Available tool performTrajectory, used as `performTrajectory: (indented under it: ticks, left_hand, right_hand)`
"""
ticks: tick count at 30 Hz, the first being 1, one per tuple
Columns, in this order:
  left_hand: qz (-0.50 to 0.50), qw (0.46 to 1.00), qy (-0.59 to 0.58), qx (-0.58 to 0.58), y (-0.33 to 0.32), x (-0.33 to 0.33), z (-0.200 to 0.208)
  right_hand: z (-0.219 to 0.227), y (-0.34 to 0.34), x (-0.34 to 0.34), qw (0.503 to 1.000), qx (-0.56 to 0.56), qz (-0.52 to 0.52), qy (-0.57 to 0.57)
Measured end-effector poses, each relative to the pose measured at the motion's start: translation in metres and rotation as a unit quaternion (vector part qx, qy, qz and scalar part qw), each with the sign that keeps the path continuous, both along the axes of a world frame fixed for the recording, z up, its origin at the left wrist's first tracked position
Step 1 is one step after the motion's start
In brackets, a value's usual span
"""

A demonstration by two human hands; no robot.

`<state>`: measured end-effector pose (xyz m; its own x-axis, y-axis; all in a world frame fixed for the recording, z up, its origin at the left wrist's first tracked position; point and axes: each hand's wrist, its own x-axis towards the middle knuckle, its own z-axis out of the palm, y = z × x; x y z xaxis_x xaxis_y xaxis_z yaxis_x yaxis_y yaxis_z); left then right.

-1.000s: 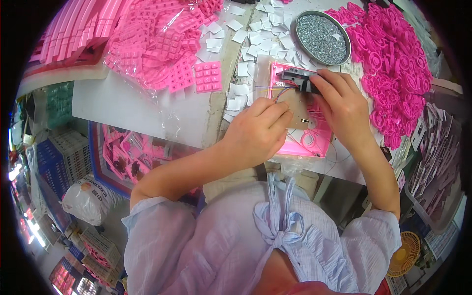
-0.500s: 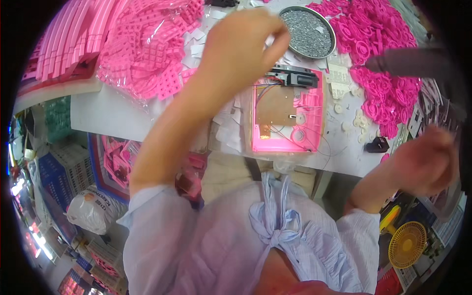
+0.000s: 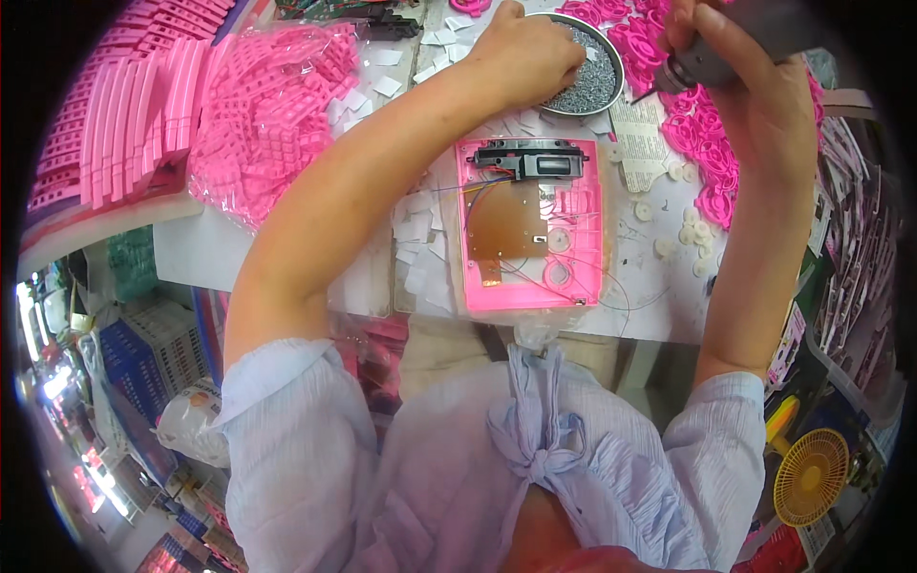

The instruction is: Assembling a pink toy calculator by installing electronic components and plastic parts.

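My left hand (image 3: 530,59) is over the left side of a round metal bowl (image 3: 611,94) full of small grey screws. Its fingers are curled and pressed together, the tips at the screws; anything between them is too small to make out. In my right hand (image 3: 769,105) is a dark grey electric screwdriver (image 3: 726,48), its thin bit pointing left and down beside the bowl. Between my forearms lies a pink plastic casing (image 3: 579,298), open side up. It holds a brown board (image 3: 506,224), thin wires and a black mechanism (image 3: 554,164) along its far edge.
Pink grid-shaped parts (image 3: 277,105) lie in clear plastic at the left, beside stacked pink strips (image 3: 124,134). Pink rings (image 3: 702,143) are heaped at the right, near small white wheels (image 3: 695,229). White paper pieces (image 3: 418,224) are scattered left of the casing. A yellow fan (image 3: 810,476) is lower right.
My left hand has moved right, to the screw bowl. My right hand has risen from the table's right edge and taken hold of the electric screwdriver, which has shifted left.
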<state>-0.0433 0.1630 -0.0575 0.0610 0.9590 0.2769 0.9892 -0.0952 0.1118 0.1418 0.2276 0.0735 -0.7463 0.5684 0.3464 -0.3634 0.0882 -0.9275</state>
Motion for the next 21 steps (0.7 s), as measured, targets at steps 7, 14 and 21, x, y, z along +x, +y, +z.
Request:
performTrajectory:
  ticks: [7,14,21]
  left_hand:
    - [0.018,0.999,0.042,-0.002,0.008,-0.003,0.003]
    - [0.008,0.992,-0.088,0.088,-0.045,0.014,0.037]
    - [-0.030,0.968,-0.234,0.080,-0.152,0.089,0.050]
  right_hand:
    - [-0.021,-0.012,0.014,1.000,-0.010,0.004,0.014]
    - [-0.026,-0.021,0.040,0.999,-0.002,0.003,0.044]
    - [-0.028,-0.077,0.051,0.982,-0.051,0.104,0.146]
